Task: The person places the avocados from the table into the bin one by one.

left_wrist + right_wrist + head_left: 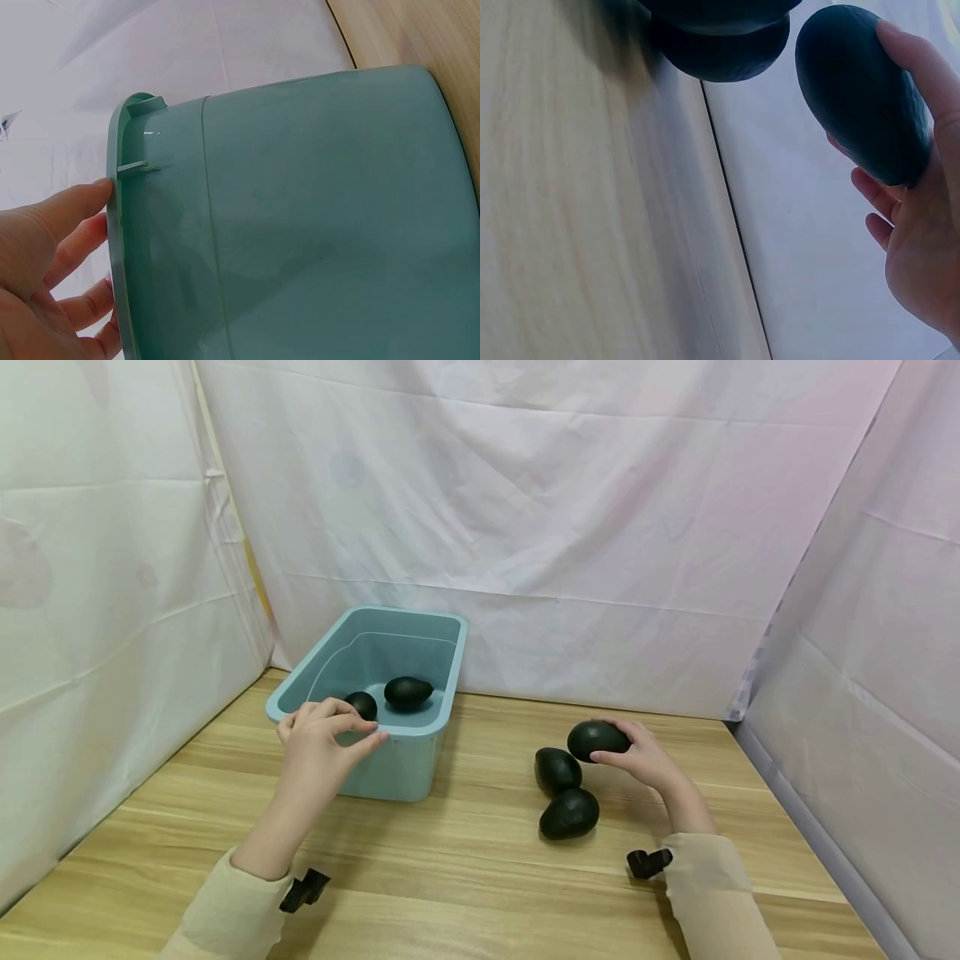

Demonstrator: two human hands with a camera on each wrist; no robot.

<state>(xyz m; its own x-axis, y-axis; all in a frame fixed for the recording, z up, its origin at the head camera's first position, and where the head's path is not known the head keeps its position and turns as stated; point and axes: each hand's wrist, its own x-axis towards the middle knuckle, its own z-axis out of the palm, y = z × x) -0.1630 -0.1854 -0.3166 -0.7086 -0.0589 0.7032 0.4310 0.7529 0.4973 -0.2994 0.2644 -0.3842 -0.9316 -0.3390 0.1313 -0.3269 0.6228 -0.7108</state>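
Note:
My right hand (641, 756) holds a dark avocado (597, 741) between thumb and fingers, just above the table; the right wrist view shows this avocado (859, 94) apart from the others. Close to its left lie two more avocados, one (558, 772) behind the other (569, 814), touching. At the near rim of a blue-green plastic bin (397, 768), my left hand (318, 743) pinches the edge, thumb in front and fingers over the top. Inside the bin lie an avocado (408, 693) and a second one (362, 705), partly hidden by the left hand.
A wooden table (480, 877) carries everything. White cloth (555, 527) hangs behind it and on both sides. The bin stands at the back left, close to the rear cloth. A small black device (649, 863) is fixed at each wrist.

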